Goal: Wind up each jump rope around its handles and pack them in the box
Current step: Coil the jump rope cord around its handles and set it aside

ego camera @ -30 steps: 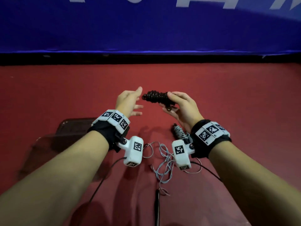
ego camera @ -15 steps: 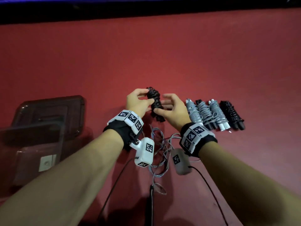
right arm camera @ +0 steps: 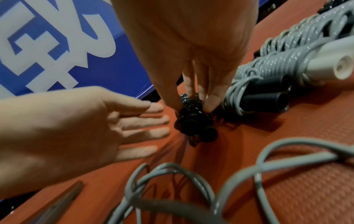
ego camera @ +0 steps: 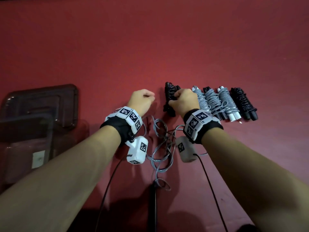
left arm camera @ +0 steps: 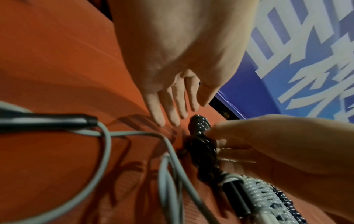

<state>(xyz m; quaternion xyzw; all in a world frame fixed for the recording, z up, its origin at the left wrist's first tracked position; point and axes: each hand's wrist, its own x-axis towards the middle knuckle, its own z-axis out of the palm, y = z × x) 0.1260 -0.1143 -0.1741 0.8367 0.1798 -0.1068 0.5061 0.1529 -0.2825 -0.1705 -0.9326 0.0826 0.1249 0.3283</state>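
A wound black jump rope lies on the red mat at the left end of a row of wound ropes. My right hand pinches it from above between fingers and thumb, seen close in the right wrist view. My left hand hovers just left of it, fingers straight and holding nothing. A loose grey jump rope lies tangled under my wrists, with one black handle nearer to me. The dark translucent box sits at the far left.
Right of the black bundle lie three wound grey ropes and another wound black one, side by side. A blue banner stands at the mat's far edge. Black wrist-camera cables trail toward me.
The black bundle, held up in both hands before, now rests on the mat beside the row. My left hand has let go of it and opened; the right hand still holds it.
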